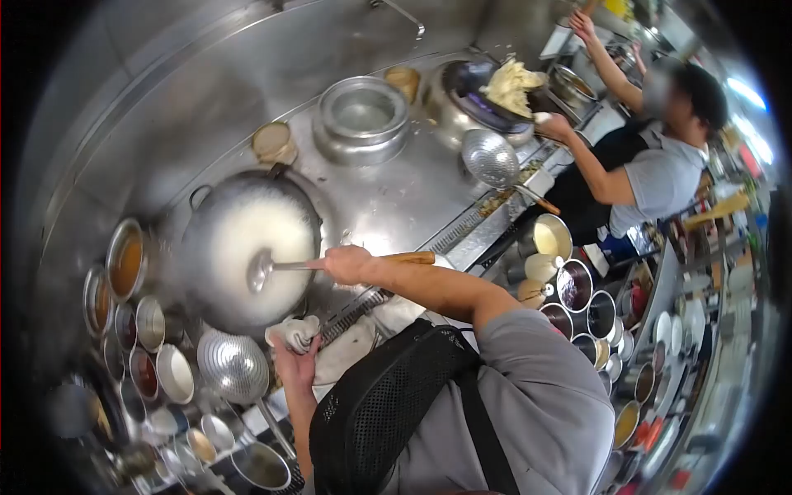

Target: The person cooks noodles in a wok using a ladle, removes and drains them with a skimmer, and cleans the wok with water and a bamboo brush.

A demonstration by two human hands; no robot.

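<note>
A dark wok [202, 280] holds white, foamy, steaming liquid [268, 219]. My right hand [346, 264] is closed round the handle of a metal ladle [260, 270]. The ladle's bowl rests at the liquid's surface, and its wooden handle end [412, 257] sticks out past my wrist. My left hand [295, 365] grips a bunched pale cloth [293, 332] beside the wok's near rim. Just left of that hand lies a perforated strainer [233, 367], its bowl tilted up.
Bowls of sauce [127, 260] and several small containers crowd the left. A metal pot [363, 120] stands on the steel counter [371, 219]. At the right, a co-worker [660, 157] holds a wok [487, 95] with pale food tossed above it. Another strainer [491, 158] lies between us.
</note>
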